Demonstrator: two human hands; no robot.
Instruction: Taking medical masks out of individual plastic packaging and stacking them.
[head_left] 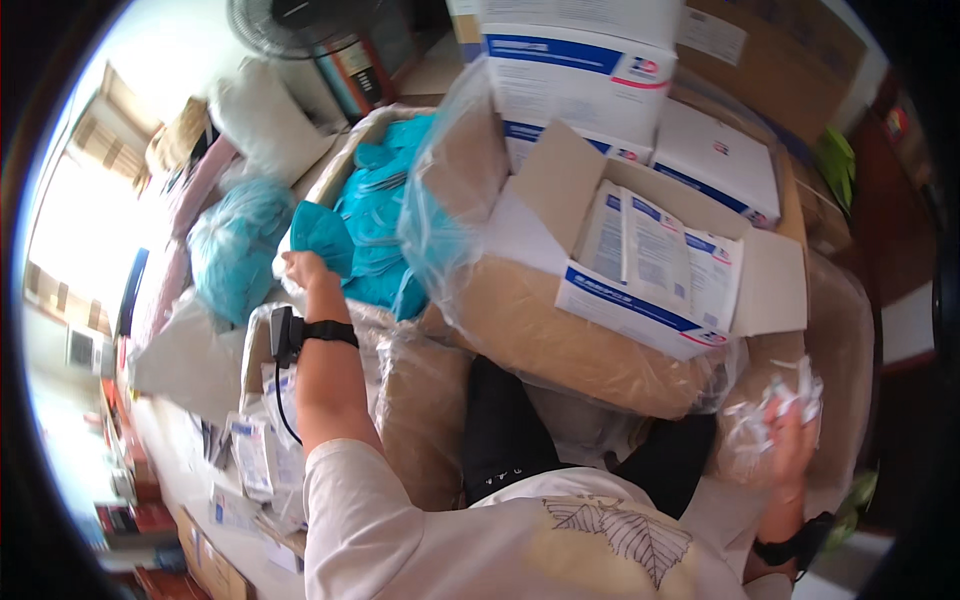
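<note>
My left hand pinches the edge of a teal face mask, holding it at the near left side of a carton. Many more teal face masks lie heaped in that carton. Far to the right, my right hand is among small white strips in a clear plastic bag. Its fingers seem closed on some of the strips, partly hidden by them. In front of me an open white and blue box holds several flat white packets.
The open box stands on a large plastic-wrapped brown carton. Behind it are stacked white boxes. A clear bag of light blue items lies at left, near a white sack. Loose packets lie at lower left. A fan stands at the back.
</note>
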